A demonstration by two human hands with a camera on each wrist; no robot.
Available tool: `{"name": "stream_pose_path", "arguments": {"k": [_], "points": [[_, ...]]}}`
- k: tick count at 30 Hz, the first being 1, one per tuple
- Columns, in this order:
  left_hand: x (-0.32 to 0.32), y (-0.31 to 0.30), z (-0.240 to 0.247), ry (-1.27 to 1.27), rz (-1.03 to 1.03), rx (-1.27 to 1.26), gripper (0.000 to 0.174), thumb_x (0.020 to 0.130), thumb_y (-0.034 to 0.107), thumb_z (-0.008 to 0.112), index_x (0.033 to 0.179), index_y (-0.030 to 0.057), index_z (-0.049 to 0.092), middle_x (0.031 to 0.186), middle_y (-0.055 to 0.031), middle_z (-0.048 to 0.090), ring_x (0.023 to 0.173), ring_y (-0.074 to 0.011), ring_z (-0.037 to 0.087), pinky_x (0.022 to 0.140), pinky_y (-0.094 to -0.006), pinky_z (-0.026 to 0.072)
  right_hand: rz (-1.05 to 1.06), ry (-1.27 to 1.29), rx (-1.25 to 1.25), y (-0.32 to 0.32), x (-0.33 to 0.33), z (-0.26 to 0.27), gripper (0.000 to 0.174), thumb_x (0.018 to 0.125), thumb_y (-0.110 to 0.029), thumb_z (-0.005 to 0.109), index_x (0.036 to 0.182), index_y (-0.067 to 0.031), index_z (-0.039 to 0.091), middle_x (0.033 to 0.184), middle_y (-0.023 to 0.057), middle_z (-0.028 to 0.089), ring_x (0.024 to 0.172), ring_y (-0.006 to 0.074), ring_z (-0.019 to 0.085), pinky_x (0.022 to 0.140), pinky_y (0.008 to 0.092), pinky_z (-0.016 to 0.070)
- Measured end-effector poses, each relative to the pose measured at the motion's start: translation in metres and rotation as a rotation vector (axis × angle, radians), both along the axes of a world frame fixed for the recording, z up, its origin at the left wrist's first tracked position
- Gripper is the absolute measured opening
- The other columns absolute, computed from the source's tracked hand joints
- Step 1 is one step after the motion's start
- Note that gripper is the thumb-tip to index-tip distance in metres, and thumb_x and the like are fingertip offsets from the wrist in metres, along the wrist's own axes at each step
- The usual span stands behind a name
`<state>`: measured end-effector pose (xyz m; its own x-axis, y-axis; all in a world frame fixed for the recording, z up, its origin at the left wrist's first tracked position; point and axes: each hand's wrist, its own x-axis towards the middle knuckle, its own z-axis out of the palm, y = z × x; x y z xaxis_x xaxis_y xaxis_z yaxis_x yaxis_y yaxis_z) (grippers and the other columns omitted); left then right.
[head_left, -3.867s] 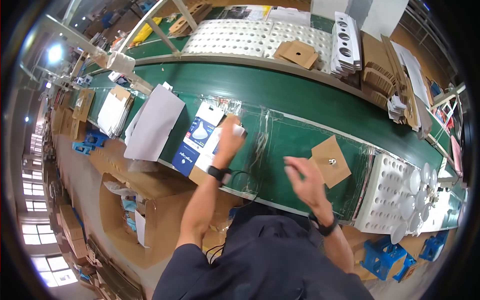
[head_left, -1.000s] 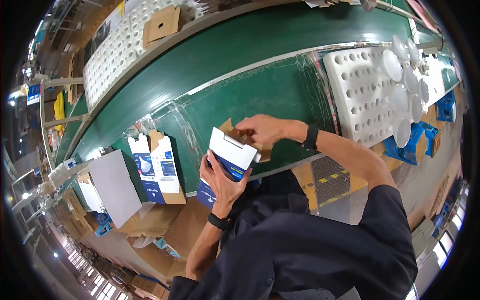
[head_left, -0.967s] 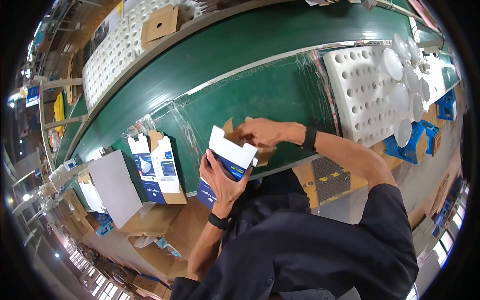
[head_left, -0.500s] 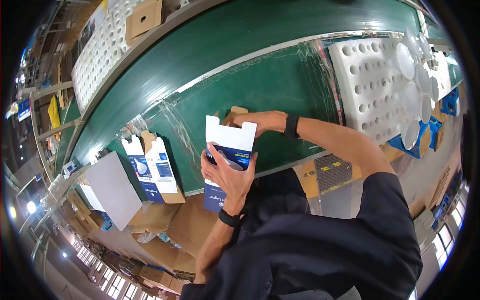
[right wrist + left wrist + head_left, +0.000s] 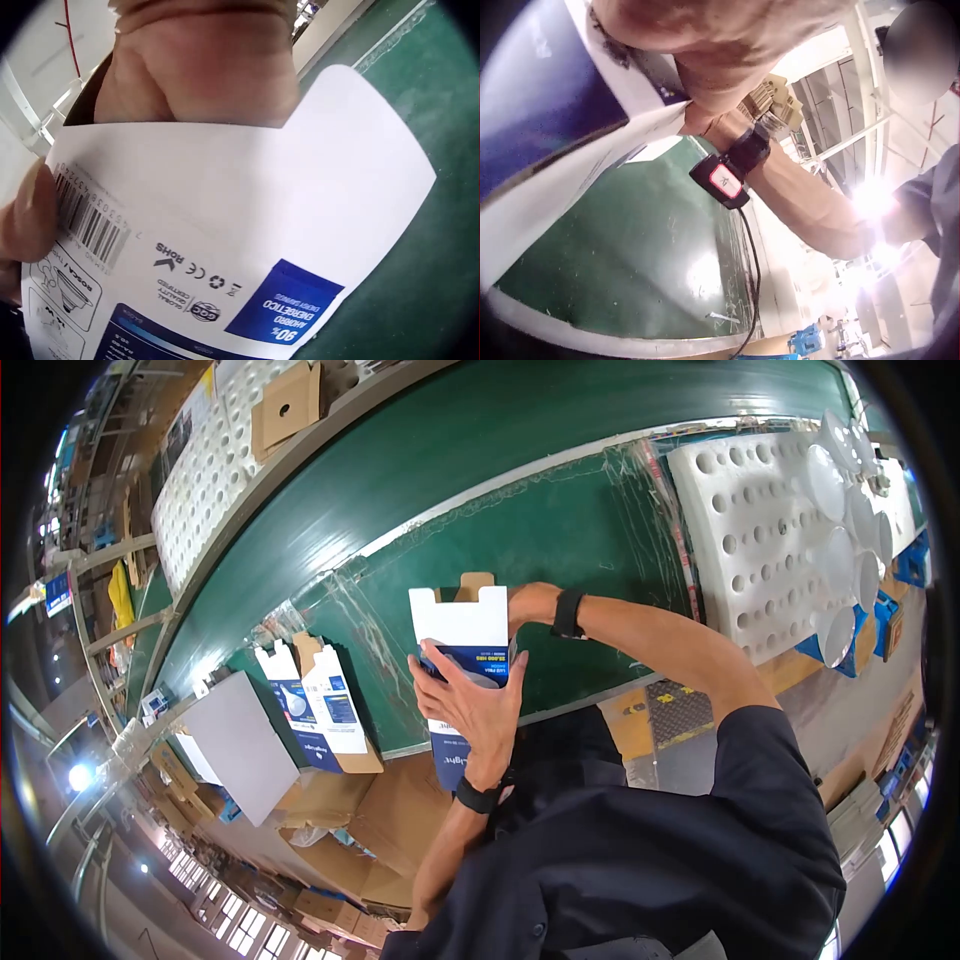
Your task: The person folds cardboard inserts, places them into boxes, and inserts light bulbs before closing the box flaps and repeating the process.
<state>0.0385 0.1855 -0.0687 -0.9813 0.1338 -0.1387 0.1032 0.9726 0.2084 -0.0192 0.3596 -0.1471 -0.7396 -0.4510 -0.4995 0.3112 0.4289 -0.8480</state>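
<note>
The left hand [image 5: 470,710] grips a white and blue printed box [image 5: 458,615], thumb on one side and fingers spread over the other. White flaps stand up at the box's top, with a brown cardboard piece [image 5: 477,580] behind them. Only the back of the right hand [image 5: 535,603] shows beside the top edge. In the right wrist view the right hand [image 5: 202,71] reaches down into the box [image 5: 225,187], its fingers hidden behind the printed wall. The left wrist view shows the box [image 5: 540,82] close up.
Flattened printed cartons [image 5: 320,705] and a grey sheet [image 5: 240,740] lie left on the green table [image 5: 560,530]. To the right, a white foam tray [image 5: 740,530] stands beside several white round lamps [image 5: 838,555]. An open brown carton [image 5: 395,820] is below the table's edge.
The box has turned more upright and shifted slightly right since half a second ago. The right hand's fingers, visible at the brown cardboard a second ago, have gone down out of sight.
</note>
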Motion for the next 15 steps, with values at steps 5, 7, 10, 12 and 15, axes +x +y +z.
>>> {"name": "stream_pose_path", "arguments": {"k": [5, 7, 10, 12, 15], "points": [[-0.048, -0.023, 0.016, -0.102, -0.156, 0.257, 0.093, 0.089, 0.049, 0.072, 0.154, -0.0027, 0.031, 0.145, -0.0306, 0.043, 0.130, -0.0447, 0.045, 0.108, -0.0517, 0.0363, -0.532, 0.127, -0.449, 0.008, -0.001, -0.052, 0.034, 0.083, -0.020, 0.075, 0.115, -0.0085, 0.071, 0.107, 0.0118, 0.073, 0.096, 0.0221, 0.068, 0.081, 0.0345, 0.0554], [-0.087, -0.023, 0.010, -0.287, -0.084, 0.434, 0.075, 0.095, 0.045, 0.066, 0.147, -0.0047, 0.043, 0.139, -0.0279, 0.053, 0.124, -0.0406, 0.054, 0.102, -0.0436, 0.0440, -0.829, 0.496, -0.105, 0.024, 0.003, -0.014, 0.037, 0.076, 0.004, 0.070, 0.113, -0.0022, 0.070, 0.097, 0.0106, 0.070, 0.088, 0.0172, 0.067, 0.076, 0.0271, 0.0541], [-0.131, 0.008, -0.006, -0.554, 0.011, 0.576, 0.069, 0.099, 0.046, 0.061, 0.145, -0.0035, 0.050, 0.138, -0.0239, 0.058, 0.125, -0.0333, 0.057, 0.103, -0.0380, 0.0456, -1.408, 0.572, -0.189, 0.016, 0.029, -0.023, 0.044, 0.077, 0.014, 0.063, 0.117, -0.0019, 0.068, 0.094, 0.0090, 0.065, 0.083, 0.0150, 0.062, 0.074, 0.0258, 0.0513], [-0.141, 0.018, -0.030, -0.811, -0.183, 0.647, 0.072, 0.099, 0.051, 0.059, 0.146, -0.0031, 0.049, 0.142, -0.0243, 0.056, 0.129, -0.0291, 0.056, 0.106, -0.0354, 0.0435, -1.360, 0.637, 0.079, 0.018, 0.040, -0.017, 0.040, 0.081, 0.012, 0.063, 0.119, -0.0021, 0.067, 0.095, 0.0080, 0.064, 0.082, 0.0155, 0.061, 0.076, 0.0257, 0.0517], [-0.134, 0.032, -0.026, -1.081, -0.042, 0.803, 0.076, 0.100, 0.054, 0.056, 0.149, -0.0032, 0.046, 0.145, -0.0236, 0.054, 0.134, -0.0269, 0.052, 0.109, -0.0337, 0.0409, -1.416, 0.567, 0.241, 0.015, 0.038, -0.023, 0.030, 0.089, 0.009, 0.062, 0.118, -0.0002, 0.066, 0.098, 0.0084, 0.066, 0.087, 0.0148, 0.064, 0.079, 0.0255, 0.0522]]}}
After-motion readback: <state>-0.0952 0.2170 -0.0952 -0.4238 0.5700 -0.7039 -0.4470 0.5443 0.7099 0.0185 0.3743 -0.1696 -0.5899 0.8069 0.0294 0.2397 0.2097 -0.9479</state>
